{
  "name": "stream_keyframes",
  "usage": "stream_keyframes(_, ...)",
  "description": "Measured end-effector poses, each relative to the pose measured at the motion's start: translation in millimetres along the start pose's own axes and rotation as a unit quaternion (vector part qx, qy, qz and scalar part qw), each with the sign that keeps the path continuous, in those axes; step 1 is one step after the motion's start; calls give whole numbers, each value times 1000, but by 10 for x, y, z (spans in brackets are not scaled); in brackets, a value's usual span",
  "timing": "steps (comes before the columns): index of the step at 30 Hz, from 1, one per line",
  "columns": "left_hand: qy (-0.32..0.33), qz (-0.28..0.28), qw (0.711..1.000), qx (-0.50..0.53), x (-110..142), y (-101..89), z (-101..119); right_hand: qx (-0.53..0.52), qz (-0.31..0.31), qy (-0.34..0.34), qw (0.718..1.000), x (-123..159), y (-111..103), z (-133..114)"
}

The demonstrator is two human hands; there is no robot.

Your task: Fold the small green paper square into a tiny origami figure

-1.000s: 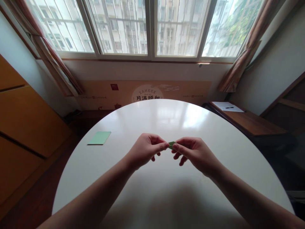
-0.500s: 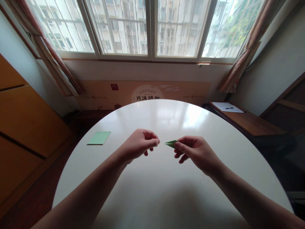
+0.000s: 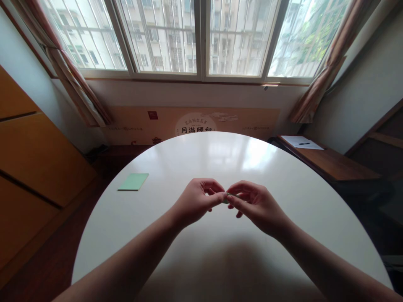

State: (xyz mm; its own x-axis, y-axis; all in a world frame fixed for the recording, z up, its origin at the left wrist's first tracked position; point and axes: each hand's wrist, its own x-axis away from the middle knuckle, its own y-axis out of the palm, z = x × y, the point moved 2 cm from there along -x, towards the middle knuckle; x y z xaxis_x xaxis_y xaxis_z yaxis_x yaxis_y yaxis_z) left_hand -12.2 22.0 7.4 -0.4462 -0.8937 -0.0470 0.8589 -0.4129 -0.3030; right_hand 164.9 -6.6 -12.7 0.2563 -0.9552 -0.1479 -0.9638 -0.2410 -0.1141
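A small piece of folded green paper (image 3: 225, 201) is pinched between both hands above the middle of the white table, mostly covered by the fingertips. My left hand (image 3: 201, 199) grips its left end between thumb and index finger. From the other side, my right hand (image 3: 254, 205) holds it the same way, its lower fingers loosely curled beneath. The fingertips of the two hands nearly meet. Over on the left of the table lies a flat stack of light green square paper (image 3: 133, 181).
The round white table (image 3: 195, 159) fills the foreground, with a barred window beyond it. A wooden side table (image 3: 346, 163) at the right carries a white sheet (image 3: 292, 141) and a black pen (image 3: 304, 144). Orange-brown cabinets (image 3: 40, 155) stand at the left.
Half a second ago my left hand was off the folded paper, its pointed end showing while my right hand held it. My left hand has moved back right and grips it again.
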Motion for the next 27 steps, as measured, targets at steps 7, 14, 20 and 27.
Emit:
stream_keyframes(7, -28, -21, 999, 25, -4, 29, -8, -19, -14, 2, 1000, 2, 21, -20)
stream_keyframes(14, -16, -26, 999, -12, 9, 31, -33, -20, -23, 6, 1000, 28, 83, -26)
stream_keyframes(20, -25, -50, 998, -10, -5, -25, -17, -23, -11, 14, 1000, 32, 64, -47)
stream_keyframes(27, -39, -44, 998, -2, -17, -46, -13, -14, -4, 8, 1000, 25, 44, -64)
